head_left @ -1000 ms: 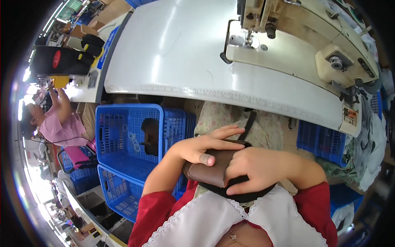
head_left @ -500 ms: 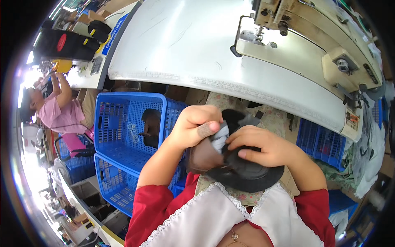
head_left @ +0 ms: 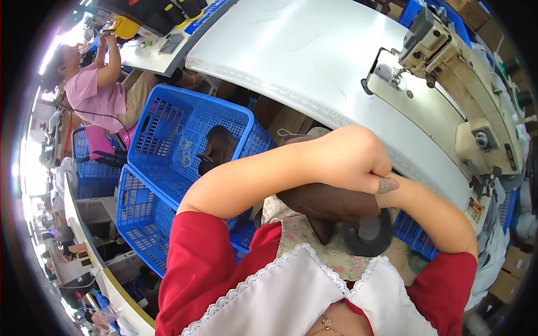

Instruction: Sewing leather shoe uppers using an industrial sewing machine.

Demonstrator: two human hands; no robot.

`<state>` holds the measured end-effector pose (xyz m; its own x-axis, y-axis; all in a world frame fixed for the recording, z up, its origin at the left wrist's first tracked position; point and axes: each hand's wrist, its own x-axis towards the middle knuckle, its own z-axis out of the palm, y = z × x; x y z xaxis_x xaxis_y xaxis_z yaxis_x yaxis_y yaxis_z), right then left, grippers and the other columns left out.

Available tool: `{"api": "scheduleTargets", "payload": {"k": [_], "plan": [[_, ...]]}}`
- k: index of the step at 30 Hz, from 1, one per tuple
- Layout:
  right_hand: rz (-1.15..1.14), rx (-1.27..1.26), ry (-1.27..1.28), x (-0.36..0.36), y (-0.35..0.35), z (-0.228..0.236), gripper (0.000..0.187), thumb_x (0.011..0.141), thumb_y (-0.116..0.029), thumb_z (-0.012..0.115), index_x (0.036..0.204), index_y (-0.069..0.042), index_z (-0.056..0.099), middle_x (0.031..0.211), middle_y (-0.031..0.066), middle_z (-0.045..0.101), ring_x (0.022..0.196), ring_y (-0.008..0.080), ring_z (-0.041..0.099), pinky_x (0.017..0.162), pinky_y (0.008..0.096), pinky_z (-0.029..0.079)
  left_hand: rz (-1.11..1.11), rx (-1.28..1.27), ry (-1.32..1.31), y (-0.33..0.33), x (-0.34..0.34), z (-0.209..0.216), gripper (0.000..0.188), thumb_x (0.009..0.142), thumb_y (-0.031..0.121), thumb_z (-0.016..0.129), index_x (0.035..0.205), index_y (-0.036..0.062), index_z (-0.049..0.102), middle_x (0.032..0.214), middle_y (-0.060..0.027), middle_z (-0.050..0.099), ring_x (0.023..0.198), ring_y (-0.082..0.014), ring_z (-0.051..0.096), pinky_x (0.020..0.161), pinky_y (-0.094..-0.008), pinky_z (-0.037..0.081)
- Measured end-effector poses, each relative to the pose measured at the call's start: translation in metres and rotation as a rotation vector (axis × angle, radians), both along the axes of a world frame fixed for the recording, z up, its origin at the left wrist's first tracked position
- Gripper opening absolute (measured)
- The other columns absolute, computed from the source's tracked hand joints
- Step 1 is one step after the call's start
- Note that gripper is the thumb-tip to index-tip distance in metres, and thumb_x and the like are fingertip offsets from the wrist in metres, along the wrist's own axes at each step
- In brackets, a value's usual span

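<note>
My left hand reaches across to the right, its fingers closed on a brown leather-like piece. A patterned wrap covers the thumb tip, which presses at the right end of the piece. The piece is curved, with a pointed flap hanging down and a black rounded part at its lower right. Whether it is a shoe upper I cannot tell. My right forearm comes in from the right and ends behind my left hand. The fingers of my right hand are hidden there.
A white sewing table with a sewing machine stands ahead. Blue baskets are at my left; the upper one holds a dark brown piece and several pale rings. A person in pink works at the far left.
My left hand has swung right, crossing over my right wrist. The brown piece has turned and stretched out sideways, hiding my right hand. The view has shifted, so the machine sits farther right.
</note>
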<state>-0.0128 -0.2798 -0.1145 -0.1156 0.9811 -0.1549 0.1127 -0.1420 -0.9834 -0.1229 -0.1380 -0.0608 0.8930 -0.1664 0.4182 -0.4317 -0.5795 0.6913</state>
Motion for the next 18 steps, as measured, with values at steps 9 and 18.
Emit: {"api": "scheduleTargets", "payload": {"k": [9,18], "plan": [[0.09,-0.183,-0.026,-0.006,0.015,-0.004,0.039,0.096,-0.019,0.053,0.129,0.002,0.056,0.13,0.0152,0.06,0.123,0.0234,0.055,0.103,0.0352,0.043,-0.041,-0.15,-0.291,-0.006,0.009,0.004,0.042,0.079,0.027,0.068,0.05,0.0043,0.048,0.05,-0.0133,0.043,0.047,-0.0334,0.044,0.046,-0.0422,0.034],[0.234,-0.436,-0.072,-0.009,0.017,-0.004,0.041,0.096,-0.021,0.054,0.129,0.002,0.056,0.13,0.0153,0.06,0.124,0.0238,0.054,0.103,0.0359,0.043,-0.087,-0.299,-0.198,-0.026,0.0,-0.016,0.051,0.083,0.021,0.07,0.05,0.0028,0.036,0.049,-0.0116,0.036,0.046,-0.0312,0.041,0.045,-0.0419,0.031]]}}
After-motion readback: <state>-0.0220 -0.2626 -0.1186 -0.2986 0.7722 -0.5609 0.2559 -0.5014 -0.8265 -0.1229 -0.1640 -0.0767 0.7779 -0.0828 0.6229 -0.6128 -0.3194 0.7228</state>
